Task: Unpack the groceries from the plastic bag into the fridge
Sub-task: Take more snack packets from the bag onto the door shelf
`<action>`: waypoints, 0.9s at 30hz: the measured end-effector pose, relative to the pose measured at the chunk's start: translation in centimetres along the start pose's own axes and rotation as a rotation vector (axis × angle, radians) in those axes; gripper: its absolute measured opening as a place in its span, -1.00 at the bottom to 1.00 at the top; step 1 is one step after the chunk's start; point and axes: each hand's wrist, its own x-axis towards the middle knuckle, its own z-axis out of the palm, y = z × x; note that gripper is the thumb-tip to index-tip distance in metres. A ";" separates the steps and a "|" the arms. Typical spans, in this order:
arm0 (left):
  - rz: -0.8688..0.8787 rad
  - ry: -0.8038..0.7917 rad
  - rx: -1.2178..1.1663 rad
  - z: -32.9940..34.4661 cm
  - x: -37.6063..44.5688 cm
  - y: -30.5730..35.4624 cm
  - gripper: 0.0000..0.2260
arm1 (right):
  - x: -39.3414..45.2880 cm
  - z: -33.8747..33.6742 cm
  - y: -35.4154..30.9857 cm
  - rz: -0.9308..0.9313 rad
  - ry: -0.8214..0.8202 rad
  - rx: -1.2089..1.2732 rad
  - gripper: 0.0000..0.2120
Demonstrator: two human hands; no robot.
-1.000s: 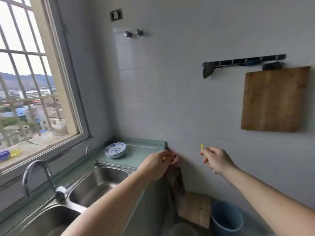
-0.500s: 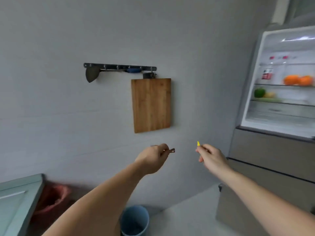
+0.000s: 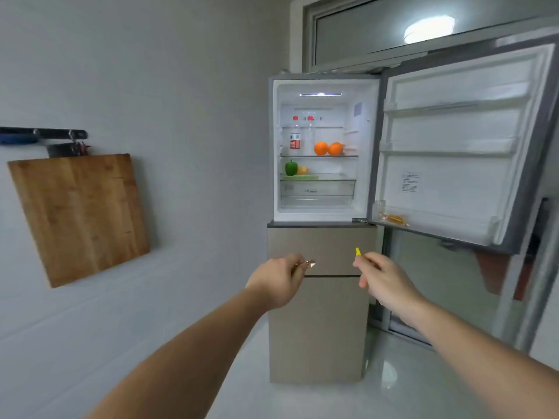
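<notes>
Before the open beige fridge (image 3: pixel 317 297) already holding produce, your left hand (image 3: pixel 278 281) pinches a small golden wrapped piece (image 3: pixel 309 263) and your right hand (image 3: pixel 382 278) a yellow-tipped one (image 3: pixel 358 251), both unshelved.

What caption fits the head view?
Left hand and right hand each pinch a small wrapped item before the open fridge.

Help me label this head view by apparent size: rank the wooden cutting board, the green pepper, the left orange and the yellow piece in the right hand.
1. wooden cutting board
2. left orange and green pepper: look alike
3. yellow piece, though nearest the camera
</notes>
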 end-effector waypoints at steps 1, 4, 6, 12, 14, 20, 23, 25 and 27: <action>0.010 0.003 0.004 0.6 0.7 1.1 -0.80 | 0.1 -1.5 0.7 0.006 0.011 -0.010 -0.68; 0.034 0.018 0.001 2.1 2.8 3.6 -0.81 | 0.5 -5.0 2.1 -0.008 0.055 -0.077 -0.67; 0.041 0.010 -0.005 3.0 4.2 4.7 -0.83 | 1.0 -6.8 2.7 -0.018 0.077 -0.106 -0.66; 0.084 0.005 -0.015 5.1 9.0 6.8 -0.80 | 4.4 -9.1 4.7 0.066 0.111 0.031 -0.66; 0.104 -0.011 0.001 6.3 10.9 6.8 -0.79 | 6.1 -9.1 5.4 0.091 0.110 0.061 -0.64; 0.140 -0.048 -0.042 10.2 18.2 4.7 -0.77 | 12.7 -8.9 8.2 0.112 0.131 0.009 -0.66; 0.145 -0.047 -0.098 12.5 23.3 3.1 -0.74 | 17.1 -9.0 10.0 0.156 0.159 -0.003 -0.69; 0.133 -0.070 -0.139 13.8 27.0 2.3 -0.75 | 20.3 -9.1 11.1 0.216 0.176 -0.012 -0.70; 0.141 -0.122 -0.192 15.1 30.4 1.9 -0.79 | 23.2 -9.3 12.4 0.274 0.197 -0.026 -0.70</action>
